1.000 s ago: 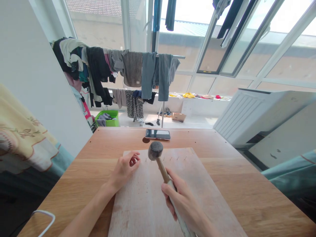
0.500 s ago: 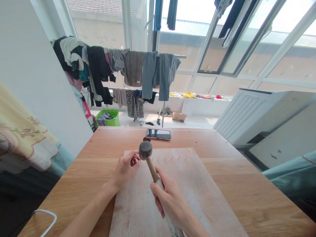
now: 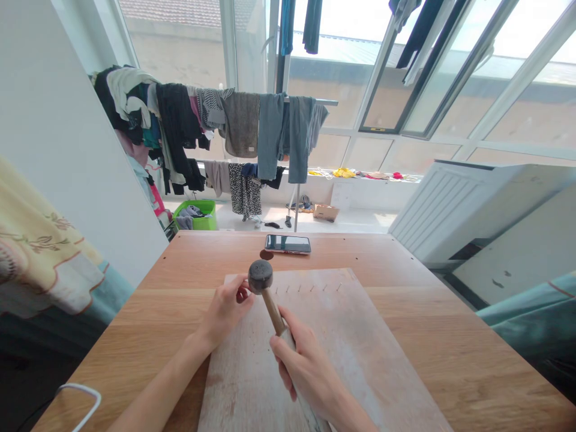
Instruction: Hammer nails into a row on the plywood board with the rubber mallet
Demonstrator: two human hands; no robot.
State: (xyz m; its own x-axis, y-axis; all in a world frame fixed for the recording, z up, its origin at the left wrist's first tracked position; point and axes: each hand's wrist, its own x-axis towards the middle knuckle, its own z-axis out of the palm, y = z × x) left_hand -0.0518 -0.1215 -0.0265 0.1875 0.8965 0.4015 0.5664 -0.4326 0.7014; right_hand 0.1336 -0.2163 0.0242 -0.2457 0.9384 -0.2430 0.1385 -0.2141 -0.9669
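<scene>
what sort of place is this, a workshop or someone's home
Most likely a home, by a glazed balcony used for drying: clothes hang on a rack, a green laundry basket sits on the floor, and the right hand holds a mallet at a wooden table.

1. Left hand (image 3: 227, 309): bare, slim fingers, at roughly 7 o'clock from frame centre.
2. Left forearm (image 3: 166, 384): bare and slender along the whole visible length, out of frame at 7 o'clock.
3. Right hand (image 3: 306, 369): bare, knuckle ridges showing, at 6 o'clock.
4. Right wrist (image 3: 348, 417): bare, cut off by the bottom edge near 5 o'clock.
5. Nails too small to judge.
</scene>
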